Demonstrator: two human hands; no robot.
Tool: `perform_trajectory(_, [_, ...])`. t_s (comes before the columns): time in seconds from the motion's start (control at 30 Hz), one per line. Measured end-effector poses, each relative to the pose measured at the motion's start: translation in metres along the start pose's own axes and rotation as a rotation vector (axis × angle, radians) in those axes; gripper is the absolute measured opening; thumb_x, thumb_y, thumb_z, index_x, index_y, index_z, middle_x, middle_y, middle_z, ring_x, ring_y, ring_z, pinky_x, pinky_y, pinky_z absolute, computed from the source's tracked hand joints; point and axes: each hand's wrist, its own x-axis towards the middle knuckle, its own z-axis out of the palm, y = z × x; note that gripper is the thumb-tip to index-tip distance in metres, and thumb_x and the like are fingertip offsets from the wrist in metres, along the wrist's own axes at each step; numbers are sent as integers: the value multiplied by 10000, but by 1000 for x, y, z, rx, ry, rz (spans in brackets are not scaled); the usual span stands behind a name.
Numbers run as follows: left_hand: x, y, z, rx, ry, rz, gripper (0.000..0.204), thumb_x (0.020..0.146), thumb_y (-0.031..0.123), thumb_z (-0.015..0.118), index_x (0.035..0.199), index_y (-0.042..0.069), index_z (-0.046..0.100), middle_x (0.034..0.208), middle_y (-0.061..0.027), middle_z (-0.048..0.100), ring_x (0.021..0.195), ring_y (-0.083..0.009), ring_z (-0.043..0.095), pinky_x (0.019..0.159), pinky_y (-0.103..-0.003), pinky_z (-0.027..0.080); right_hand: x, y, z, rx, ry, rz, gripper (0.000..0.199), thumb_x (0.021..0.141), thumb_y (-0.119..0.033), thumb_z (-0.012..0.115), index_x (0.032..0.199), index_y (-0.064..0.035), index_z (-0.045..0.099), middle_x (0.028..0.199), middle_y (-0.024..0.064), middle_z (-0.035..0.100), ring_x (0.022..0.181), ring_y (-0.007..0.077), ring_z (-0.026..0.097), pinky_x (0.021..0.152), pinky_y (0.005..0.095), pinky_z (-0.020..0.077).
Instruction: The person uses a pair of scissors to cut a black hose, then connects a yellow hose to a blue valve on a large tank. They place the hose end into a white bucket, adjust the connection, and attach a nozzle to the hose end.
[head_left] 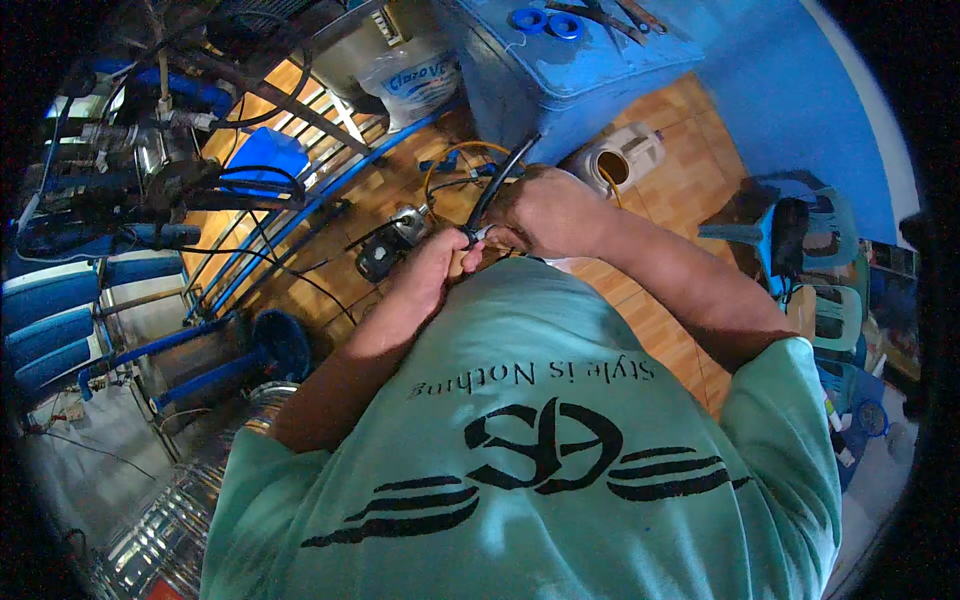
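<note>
Close in front of my green shirt, both hands meet at the lower end of a black hose point(500, 182). The fingers of my left hand point(446, 264) are wrapped round this end, thumb on top. My right hand point(545, 212) is closed just beside it, its fingertips curled in next to a small shiny piece at the hose end. What those fingertips hold is hidden by the hand itself. Beyond the hands, a thin orange hose point(458, 148) loops over the tiled floor. A small metal-and-black pump-like device point(395, 240) rests on the floor left of my left hand.
A large blue container point(600, 70) ahead carries two blue tape rolls point(546, 23) and some hand tools point(610, 18). A whitish jug point(630, 155) lies beside it. Blue-framed machinery point(170, 180) stands left, with a blue stool point(275, 345) nearby. Plastic chairs point(832, 315) stand right.
</note>
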Motion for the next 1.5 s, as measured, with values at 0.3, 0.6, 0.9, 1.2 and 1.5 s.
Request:
perform_trajectory(0.3, [-5,-10,8,-55,-20,17,280,805,195,451,988,4,542,824,-45,542,699,-165,476,696,-305,411,0,-21,-19,-173,-126,-127,181,783,-187,597,807,-68,731,784,174,697,759,338,695,693,466,542])
perform_trajectory(0.6, [-4,-14,10,-161,-65,-57,281,815,233,473,983,22,550,770,-54,550,736,-177,504,721,-316,426,-10,-29,-11,-54,-100,23,224,824,-239,600,754,-67,724,763,160,698,740,320,698,670,465,540])
perform_trajectory(0.9, [-19,0,23,18,293,-142,119,827,154,562,841,49,617,810,-64,649,751,-168,636,681,-323,498,-13,-57,-7,-160,-136,21,212,824,-192,571,748,-57,715,745,143,701,719,289,704,634,418,547])
perform_trajectory(1.2, [-34,13,18,294,266,-125,156,811,122,558,657,96,554,672,11,534,656,-92,538,661,-276,479,-11,-77,-36,-119,-319,42,215,831,-154,546,839,-41,729,850,169,713,796,306,710,674,415,557])
perform_trajectory(1.5, [-41,11,10,393,182,-120,85,804,141,582,760,83,626,722,22,577,651,-74,500,610,-254,403,-7,-68,-33,94,-487,114,229,853,-144,509,961,-37,679,845,189,695,853,348,692,738,465,548])
